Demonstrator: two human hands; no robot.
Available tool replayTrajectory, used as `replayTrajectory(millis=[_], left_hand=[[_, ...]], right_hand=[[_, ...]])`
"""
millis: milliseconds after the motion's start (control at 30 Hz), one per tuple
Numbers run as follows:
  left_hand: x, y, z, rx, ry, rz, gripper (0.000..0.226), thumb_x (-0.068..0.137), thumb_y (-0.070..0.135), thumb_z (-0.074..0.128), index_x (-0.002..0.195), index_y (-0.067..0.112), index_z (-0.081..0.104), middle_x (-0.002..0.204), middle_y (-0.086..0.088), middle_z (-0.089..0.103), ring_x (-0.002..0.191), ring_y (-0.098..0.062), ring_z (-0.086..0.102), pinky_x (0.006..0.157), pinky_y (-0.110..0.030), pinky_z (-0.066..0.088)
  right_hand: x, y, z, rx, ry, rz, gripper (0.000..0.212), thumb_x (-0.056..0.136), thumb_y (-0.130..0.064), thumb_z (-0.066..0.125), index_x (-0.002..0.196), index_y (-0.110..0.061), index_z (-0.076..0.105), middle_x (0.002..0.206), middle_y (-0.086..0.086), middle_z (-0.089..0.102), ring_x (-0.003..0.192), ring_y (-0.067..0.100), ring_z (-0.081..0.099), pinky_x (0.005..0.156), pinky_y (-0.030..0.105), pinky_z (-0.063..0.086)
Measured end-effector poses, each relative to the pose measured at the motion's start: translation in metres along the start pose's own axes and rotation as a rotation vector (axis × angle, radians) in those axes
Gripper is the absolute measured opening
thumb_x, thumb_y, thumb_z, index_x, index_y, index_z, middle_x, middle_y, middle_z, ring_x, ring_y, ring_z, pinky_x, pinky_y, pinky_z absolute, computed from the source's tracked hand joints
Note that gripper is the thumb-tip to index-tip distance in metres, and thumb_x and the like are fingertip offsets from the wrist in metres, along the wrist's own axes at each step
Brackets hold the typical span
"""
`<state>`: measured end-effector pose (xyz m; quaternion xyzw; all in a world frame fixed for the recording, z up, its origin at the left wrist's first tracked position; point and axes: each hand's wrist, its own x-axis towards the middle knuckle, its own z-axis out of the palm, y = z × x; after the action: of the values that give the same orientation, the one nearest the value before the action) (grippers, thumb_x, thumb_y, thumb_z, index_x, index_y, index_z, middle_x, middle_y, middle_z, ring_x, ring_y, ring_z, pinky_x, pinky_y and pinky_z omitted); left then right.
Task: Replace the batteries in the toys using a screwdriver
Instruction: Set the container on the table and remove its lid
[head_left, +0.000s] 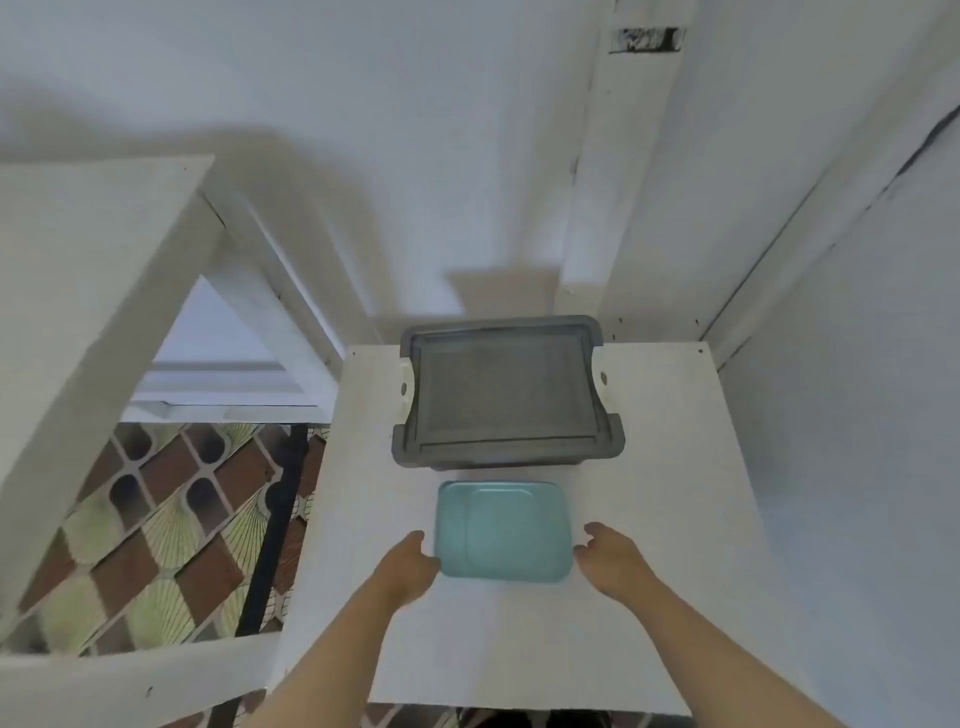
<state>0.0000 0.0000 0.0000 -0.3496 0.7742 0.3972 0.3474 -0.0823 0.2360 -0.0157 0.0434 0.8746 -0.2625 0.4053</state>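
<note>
Head view: hands reach for teal box, battery job barely begun

Both forearms reach in over the near edge of the white counter (675, 493). The left hand (410, 564) sits at the near-left corner of a shallow teal plastic box with a fitted lid (501, 530). The right hand (613, 561) sits just beside the box's right edge. The fingers of both are loosely curved and apart, clamped on nothing. Whether any fingertip touches the box cannot be told.

Just beyond the box stands a larger grey-lidded plastic storage bin with white side latches (506, 395), shut and set back near the white rear wall (415, 156).

No toy, battery or screwdriver is in sight. If they are here, they are presumably inside the closed containers, so every step of the job appears still to come.

Bare counter lies to either side of the box and toward the person, giving room to slide or lift it. The counter's left edge drops to a patterned tile floor (156, 545), while a side wall (857, 415) hems in the right.
</note>
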Motion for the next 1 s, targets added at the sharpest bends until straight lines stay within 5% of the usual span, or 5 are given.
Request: replayTrajectory(millis=[100, 233, 400, 767, 1000], left_hand=[[0.008, 0.0, 0.013, -0.183, -0.031, 0.013, 0.051, 0.092, 0.009, 0.051, 0.142, 0.003, 0.041, 0.143, -0.012, 0.047, 0.128, -0.025, 0.046, 0.101, -0.029, 0.038], [0.01, 0.002, 0.021, -0.4, 0.142, 0.021, 0.018, 0.075, 0.023, 0.05, 0.087, 0.013, 0.057, 0.1, -0.012, 0.06, 0.09, -0.026, 0.054, 0.085, -0.037, 0.049], [-0.005, -0.007, 0.008, -0.524, 0.232, -0.038, 0.008, 0.091, -0.004, 0.055, 0.091, 0.002, 0.06, 0.097, -0.019, 0.065, 0.08, -0.028, 0.061, 0.059, -0.028, 0.052], [-0.166, 0.009, -0.068, -0.749, 0.469, 0.213, 0.016, 0.09, 0.0, 0.064, 0.087, 0.015, 0.07, 0.084, -0.005, 0.072, 0.078, -0.02, 0.066, 0.064, -0.021, 0.052], [-0.258, 0.012, -0.142, -0.888, 0.706, 0.471, 0.016, 0.09, 0.003, 0.062, 0.086, 0.015, 0.072, 0.069, 0.002, 0.074, 0.059, -0.009, 0.065, 0.062, -0.019, 0.055]], right_hand=[[0.011, 0.005, 0.016, 0.01, -0.001, 0.012, 0.033, 0.096, -0.015, 0.042, 0.125, -0.004, 0.053, 0.126, 0.014, 0.057, 0.121, 0.026, 0.052, 0.081, 0.022, 0.039], [0.017, 0.002, 0.023, 0.157, 0.071, 0.025, 0.015, 0.09, -0.009, 0.049, 0.089, 0.0, 0.061, 0.083, 0.009, 0.057, 0.076, 0.021, 0.051, 0.052, 0.019, 0.034], [-0.001, -0.008, -0.002, 0.376, 0.022, 0.025, 0.01, 0.083, -0.007, 0.055, 0.077, -0.009, 0.048, 0.08, 0.008, 0.058, 0.073, 0.023, 0.057, 0.068, 0.032, 0.049], [-0.109, -0.102, -0.101, 0.225, -0.257, -0.28, 0.021, 0.092, -0.017, 0.055, 0.072, -0.01, 0.058, 0.065, 0.0, 0.062, 0.061, 0.013, 0.059, 0.084, 0.035, 0.054], [-0.185, -0.191, -0.119, 0.321, -0.093, -0.494, 0.036, 0.093, -0.03, 0.059, 0.084, 0.003, 0.07, 0.068, 0.005, 0.067, 0.06, 0.009, 0.061, 0.063, 0.016, 0.054]])
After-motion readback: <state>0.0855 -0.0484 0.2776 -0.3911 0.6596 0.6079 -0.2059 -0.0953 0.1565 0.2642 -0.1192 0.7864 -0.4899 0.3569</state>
